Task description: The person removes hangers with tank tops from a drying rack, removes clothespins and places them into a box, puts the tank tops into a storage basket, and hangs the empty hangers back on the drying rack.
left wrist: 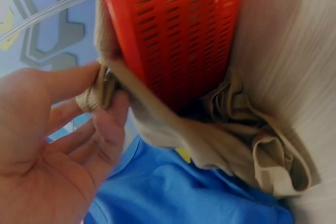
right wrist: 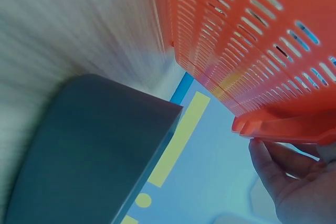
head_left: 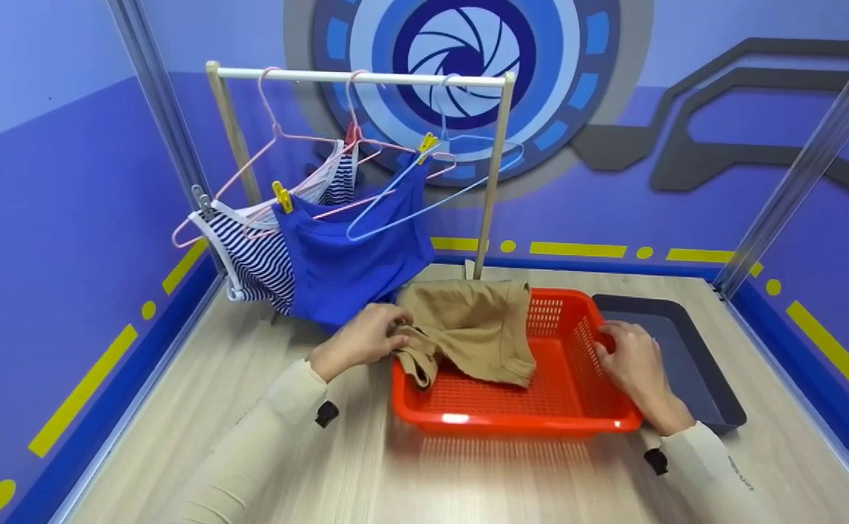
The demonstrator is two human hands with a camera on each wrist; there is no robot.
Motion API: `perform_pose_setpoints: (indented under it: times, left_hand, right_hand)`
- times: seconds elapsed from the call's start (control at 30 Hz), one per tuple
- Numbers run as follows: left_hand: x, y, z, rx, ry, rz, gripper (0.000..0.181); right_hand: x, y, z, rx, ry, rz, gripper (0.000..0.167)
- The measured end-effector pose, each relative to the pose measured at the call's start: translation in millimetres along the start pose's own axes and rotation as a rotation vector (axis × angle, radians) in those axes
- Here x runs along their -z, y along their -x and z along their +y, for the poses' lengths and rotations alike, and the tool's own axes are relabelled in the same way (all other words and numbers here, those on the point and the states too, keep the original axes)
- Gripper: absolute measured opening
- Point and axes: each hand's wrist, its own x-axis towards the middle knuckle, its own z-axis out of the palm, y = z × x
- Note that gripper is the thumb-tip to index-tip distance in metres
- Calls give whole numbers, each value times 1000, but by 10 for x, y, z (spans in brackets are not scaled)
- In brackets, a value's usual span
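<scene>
A tan cloth garment (head_left: 475,327) lies across the left part of a red plastic basket (head_left: 570,378), partly over its rim. My left hand (head_left: 366,336) pinches a fold of this garment between thumb and fingers at the basket's left side. In the left wrist view, more of the tan garment (left wrist: 205,142) hangs outside the basket, beside a blue garment (left wrist: 178,192). My right hand (head_left: 635,364) holds the basket's right rim. In the right wrist view, its fingertips (right wrist: 257,148) touch the rim's edge. The garment's exact kind is unclear from its folds.
Behind the basket stands a clothes rack (head_left: 395,77) with pink hangers and an unused blue hanger (head_left: 439,204). A striped garment (head_left: 249,251) hangs at left, pinned with clothespins, like the blue one. A dark tray (head_left: 693,364) lies right of the basket. Walls enclose the table.
</scene>
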Motion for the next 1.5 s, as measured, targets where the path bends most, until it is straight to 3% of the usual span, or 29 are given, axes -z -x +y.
perform_pose_setpoints:
  times: [0.13, 0.33, 0.53, 0.7, 0.83, 1.0, 1.23, 1.37, 1.5]
  left_hand:
    - [-15, -22, 48, -55, 2, 39, 9]
    - [6, -116, 249, -132, 38, 87, 8]
    - [-33, -171, 472, -122, 138, -14, 10]
    - [-54, -166, 542, -95, 200, -105, 15]
    - [-2, -163, 475, -101, 160, -62, 16]
    - [57, -173, 307, -110, 88, 71, 14]
    - [44, -192, -2, -40, 75, 215, 14]
    - [33, -192, -171, 20, 176, 223, 21]
    - [20, -169, -316, 121, 237, 170, 31]
  right_hand:
    - [-9, -2, 0, 5, -3, 5, 26]
    - [-12, -8, -3, -9, -4, -5, 27]
    - [-15, -25, -4, -2, -3, -5, 26]
    - [-27, -23, 3, 4, -1, -2, 26]
    - [-23, -29, 8, 10, 5, -9, 25]
    - [10, -32, -23, 17, 26, -17, 24]
    - [-6, 10, -77, -10, 61, -21, 25]
    - [-21, 15, -86, -21, 55, -17, 25]
    - [-19, 10, -94, -20, 54, -12, 26]
